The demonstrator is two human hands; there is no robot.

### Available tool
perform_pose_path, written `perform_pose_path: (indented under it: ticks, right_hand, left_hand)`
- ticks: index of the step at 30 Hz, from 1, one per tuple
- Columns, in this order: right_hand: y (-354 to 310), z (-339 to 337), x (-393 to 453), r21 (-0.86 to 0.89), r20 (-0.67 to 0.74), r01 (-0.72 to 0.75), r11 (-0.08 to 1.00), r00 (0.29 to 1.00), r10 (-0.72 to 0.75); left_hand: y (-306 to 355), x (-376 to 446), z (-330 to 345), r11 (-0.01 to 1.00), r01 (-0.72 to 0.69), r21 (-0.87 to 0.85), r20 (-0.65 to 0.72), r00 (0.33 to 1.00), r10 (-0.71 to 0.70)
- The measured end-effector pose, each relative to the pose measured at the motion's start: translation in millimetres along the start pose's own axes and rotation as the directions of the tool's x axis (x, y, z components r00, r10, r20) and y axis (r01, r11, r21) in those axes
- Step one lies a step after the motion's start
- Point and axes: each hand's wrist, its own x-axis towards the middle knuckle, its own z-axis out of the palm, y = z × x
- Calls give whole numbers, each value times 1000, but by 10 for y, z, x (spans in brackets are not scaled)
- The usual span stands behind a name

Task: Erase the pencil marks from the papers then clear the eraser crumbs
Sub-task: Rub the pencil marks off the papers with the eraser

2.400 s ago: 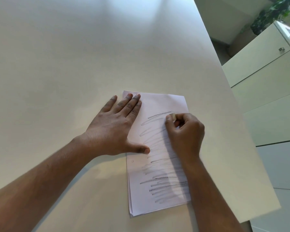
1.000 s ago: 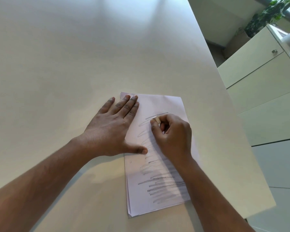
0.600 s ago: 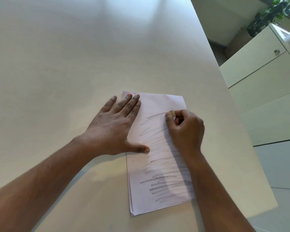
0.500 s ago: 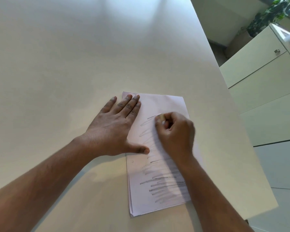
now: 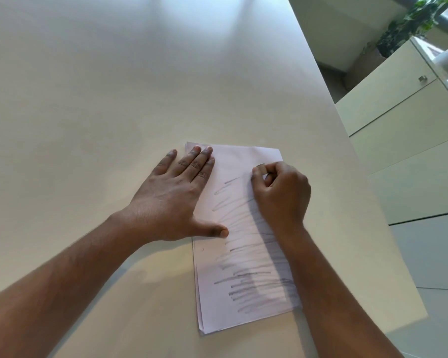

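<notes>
Head view: the stack of papers (image 5: pixel 243 228) lies in the lower middle of the frame, long side running away from the person, near the right edge of the pale worktop (image 5: pixel 114 99).
Pencil marks (image 5: pixel 251 282): grey slanting strokes cover most of the top sheet; darkest near the bottom, fainter toward the middle, and the strip along the top edge looks bare.
Eraser (image 5: pixel 260 167): a small pale piece, only its tip showing, touching the sheet at the right end of the uppermost stroke.
Right hand (image 5: pixel 282 195): fingers curled tight, thumb and forefinger pinching the eraser; wrist and forearm lie over the right side of the sheet.
Left hand (image 5: pixel 176 195): flat, fingers straight and close together, fingertips on the upper left corner of the stack, thumb (image 5: pixel 215 231) pressing the left margin further down; the palm rests partly on the worktop.
Step in hand: rubbing out the top strokes; by my judgement the erasing is at an early stage, since most strokes remain.
Doing it well: short strokes along the line of each mark, moderate pressure, working down the sheet; the holding hand should follow close beside the rubbed patch, so the thin sheet does not buckle or crease.
Risk: the right forearm lying over the dark lower strokes could smear them.
Crumbs: none that I can make out at this size.
Surroundings: pale cabinets (image 5: pixel 398 120) at the right, a leafy plant (image 5: pixel 409 24) in the upper right corner.
</notes>
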Motion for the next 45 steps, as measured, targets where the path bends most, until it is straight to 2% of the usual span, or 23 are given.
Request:
perform_pose_path:
  ticks: [3,7,11,12,15,17,19,21,23,25,27,32,35,40,43,45]
  right_hand:
    - [-169,26,-218,82,92,137,987,985,-144]
    - [51,7,12,8,-21,-14,1000,1000,14]
    - [-120,33,-203,113,70,93,989,992,-101]
    - [-81,31,-183,110,78,83,990,993,-91]
    - [57,6,-28,-6,-29,4,1000,1000,-4]
    - [-84,21,-123,-24,-6,71,997,997,-71]
    - [-158,30,-218,64,64,134,989,988,-138]
    - [-40,10,-70,95,69,34,995,997,-41]
    - [59,-11,63,52,4,-20,998,1000,20]
    - [-87,9,-37,19,20,86,996,996,-86]
    - [-219,27,-203,88,108,182,979,976,-192]
    - [0,7,31,37,-4,59,998,998,-59]
    - [-169,30,-160,118,94,157,980,981,-169]
    - [3,24,44,75,-9,56,996,998,-56]
    - [-151,40,-142,128,72,155,980,984,-165]
    - [-77,37,-84,117,64,138,983,987,-146]
  left_hand:
    - [-5,10,9,1000,4,11,-2,1000,-4]
    - [-7,13,11,1000,2,5,-6,1000,-2]
    - [-2,15,6,1000,6,10,1,1000,-6]
    - [-1,16,3,1000,8,11,2,1000,-8]
    - [4,12,4,1000,5,8,0,1000,-5]
    - [8,4,5,1000,6,8,-1,1000,-6]
    - [7,6,-1,1000,8,15,3,1000,-9]
    - [7,9,-4,1000,7,12,3,1000,-7]
    - [6,6,-1,1000,4,7,1,1000,-4]
    - [8,7,-1,1000,5,9,6,1000,-5]
    - [10,5,-9,1000,7,14,11,1000,-7]
    - [12,0,-16,1000,5,9,17,1000,-5]
    - [10,3,-18,1000,6,10,20,1000,-6]
    - [4,1,-7,1000,4,10,12,1000,-4]
    - [3,3,-9,1000,7,14,17,1000,-7]
    - [3,7,-10,1000,8,11,12,1000,-8]
